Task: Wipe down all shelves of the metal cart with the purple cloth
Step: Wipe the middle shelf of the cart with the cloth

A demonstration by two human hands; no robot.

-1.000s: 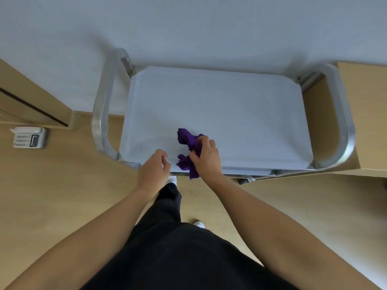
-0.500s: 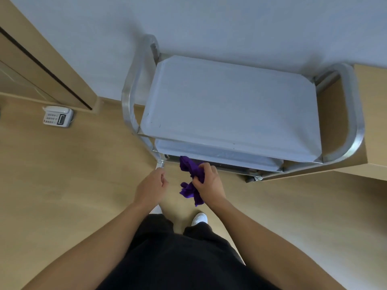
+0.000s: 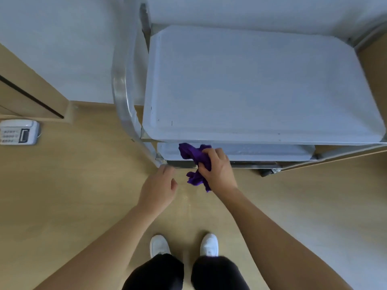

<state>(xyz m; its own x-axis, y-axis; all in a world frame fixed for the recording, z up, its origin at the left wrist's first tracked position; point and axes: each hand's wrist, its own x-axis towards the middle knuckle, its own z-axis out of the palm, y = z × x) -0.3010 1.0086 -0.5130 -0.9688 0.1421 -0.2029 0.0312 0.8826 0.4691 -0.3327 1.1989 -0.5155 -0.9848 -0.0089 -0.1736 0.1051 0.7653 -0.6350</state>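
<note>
The metal cart (image 3: 123,84) stands against the wall, its bare top shelf (image 3: 251,84) filling the upper right of the head view. A strip of a lower shelf (image 3: 261,151) shows under the top shelf's front edge. My right hand (image 3: 217,168) grips the crumpled purple cloth (image 3: 192,155) at the front left of that lower shelf; the cloth's upper end lies over the shelf, its lower end hangs off. My left hand (image 3: 159,185) hovers just left of it near the cart's front left post, fingers loosely curled and holding nothing.
A white telephone (image 3: 18,132) lies on the wooden floor at the far left, beside a wooden door frame (image 3: 31,95). A cart wheel (image 3: 270,171) shows under the lower shelf. My white shoes (image 3: 184,245) stand on open floor in front of the cart.
My right hand took the cloth off the top shelf, down past its front edge, and now holds it at the lower shelf. My view drew back from the cart; my left hand followed downward.
</note>
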